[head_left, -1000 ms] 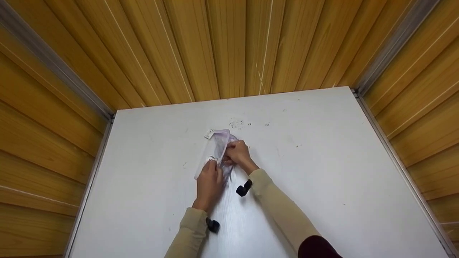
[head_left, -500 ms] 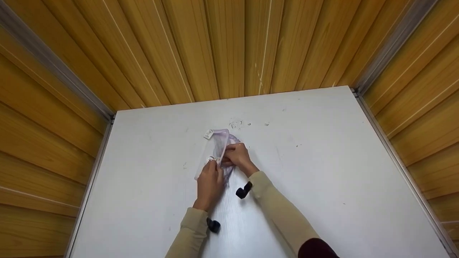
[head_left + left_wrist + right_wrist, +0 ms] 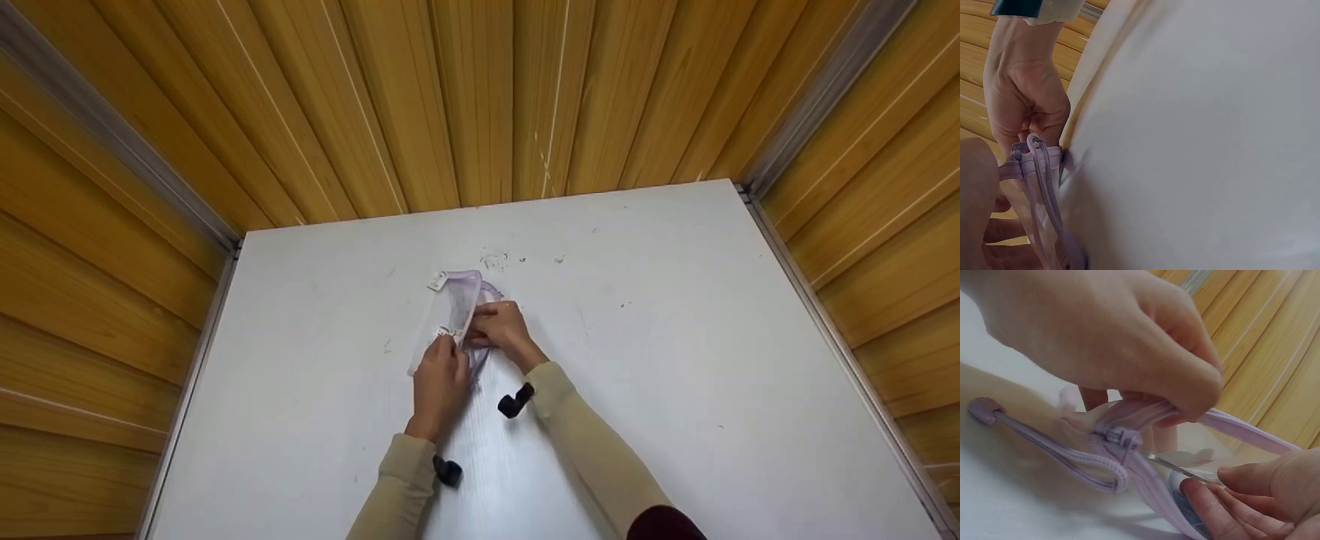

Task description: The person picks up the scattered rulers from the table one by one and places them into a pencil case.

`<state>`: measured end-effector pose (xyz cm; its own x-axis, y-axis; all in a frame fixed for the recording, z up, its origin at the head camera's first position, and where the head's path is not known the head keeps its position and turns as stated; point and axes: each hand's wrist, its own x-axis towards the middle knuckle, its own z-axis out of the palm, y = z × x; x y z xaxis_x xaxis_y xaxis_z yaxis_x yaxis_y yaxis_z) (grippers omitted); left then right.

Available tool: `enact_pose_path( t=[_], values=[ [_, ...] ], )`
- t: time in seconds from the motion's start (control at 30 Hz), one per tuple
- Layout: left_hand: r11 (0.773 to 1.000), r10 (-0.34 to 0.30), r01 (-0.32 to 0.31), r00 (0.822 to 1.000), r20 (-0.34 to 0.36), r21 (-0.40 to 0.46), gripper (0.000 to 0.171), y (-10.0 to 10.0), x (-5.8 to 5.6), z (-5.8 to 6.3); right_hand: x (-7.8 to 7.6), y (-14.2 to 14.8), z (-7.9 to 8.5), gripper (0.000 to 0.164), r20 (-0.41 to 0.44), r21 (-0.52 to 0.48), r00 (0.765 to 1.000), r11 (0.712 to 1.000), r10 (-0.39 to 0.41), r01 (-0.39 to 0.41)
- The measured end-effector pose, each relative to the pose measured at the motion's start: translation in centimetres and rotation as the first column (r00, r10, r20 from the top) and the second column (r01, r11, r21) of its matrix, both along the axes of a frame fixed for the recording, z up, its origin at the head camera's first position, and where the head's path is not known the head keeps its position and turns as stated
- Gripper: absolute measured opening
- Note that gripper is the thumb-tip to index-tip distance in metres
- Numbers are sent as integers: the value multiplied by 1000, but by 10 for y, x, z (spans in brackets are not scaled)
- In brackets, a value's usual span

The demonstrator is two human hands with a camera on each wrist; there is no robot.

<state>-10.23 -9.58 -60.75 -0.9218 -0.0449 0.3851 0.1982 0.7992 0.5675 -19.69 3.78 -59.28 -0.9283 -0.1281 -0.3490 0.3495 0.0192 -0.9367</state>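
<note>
A small see-through lilac mesh pouch (image 3: 465,289) with zippered edges lies on the white table, its mouth spread apart. My left hand (image 3: 441,382) grips the near part of its rim, beside a printed white label. At the mouth, the fingers of my right hand (image 3: 499,326) reach in from the right. In the right wrist view this right hand (image 3: 1264,495) pinches a thin silver metal piece (image 3: 1179,467); its kind is unclear. By the left hand (image 3: 1145,343) hangs the zipper slider (image 3: 1120,437) with a lilac cord pull (image 3: 1072,455).
The white table (image 3: 675,337) bears scuff marks near the back. Wood-look panels (image 3: 480,105) enclose it at the back and both sides. A white tag (image 3: 437,280) sits at the pouch's far corner.
The right hand has drawn slightly toward the person at the pouch's mouth. The left hand and the pouch have stayed almost still.
</note>
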Motion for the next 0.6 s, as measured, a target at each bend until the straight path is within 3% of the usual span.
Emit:
enact_pose_path(
  t=[0.13,0.4,0.6],
  values=[
    [1000,0,0,1000,-4,-6,7,0,1,-1,2,6,1,29,20,-77,1000,997,2,0],
    [1000,1,0,999,-36,1,7,1,0,-5,3,16,-5,33,-51,-133,999,991,-7,0],
    [1000,0,0,1000,-6,4,8,1,0,-3,3,21,-9,41,-90,-226,996,974,9,-29]
  ],
)
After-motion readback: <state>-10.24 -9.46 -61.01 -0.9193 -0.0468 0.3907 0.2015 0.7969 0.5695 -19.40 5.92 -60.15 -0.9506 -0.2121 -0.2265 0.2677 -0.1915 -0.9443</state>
